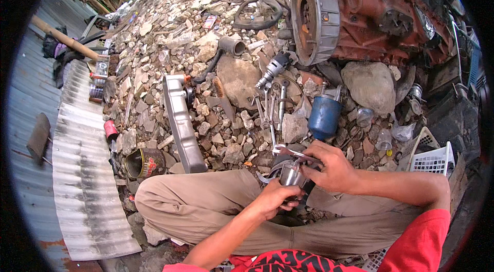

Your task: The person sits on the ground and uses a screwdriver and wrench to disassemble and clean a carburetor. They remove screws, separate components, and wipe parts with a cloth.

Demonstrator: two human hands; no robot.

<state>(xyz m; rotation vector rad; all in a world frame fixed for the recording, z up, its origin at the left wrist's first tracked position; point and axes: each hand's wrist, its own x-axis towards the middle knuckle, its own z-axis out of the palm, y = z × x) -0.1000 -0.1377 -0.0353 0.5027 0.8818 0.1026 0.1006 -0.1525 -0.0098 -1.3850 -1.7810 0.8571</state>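
Over my crossed legs, my left hand [279, 197] is wrapped round a shiny metal cylindrical part [292, 174]. My right hand [332, 165] grips a wrench [290, 153] whose jaw end points left, just above the top of that part. Whether the wrench touches the part, I cannot tell; my fingers hide much of both. Past my right hand stands a blue metal canister [324, 117]. Several loose wrenches [266, 110] lie on the stones ahead of my hands, with a silver cylindrical machine part [274, 69] beyond them.
A large rusty-red engine block [381, 20] with a grey housing fills the far right. A long metal cover [182, 125] and an open tin [145, 163] lie to the left. Flat rocks [369, 85], a white plastic basket [431, 160] and corrugated sheets [82, 169] surround the rubble.
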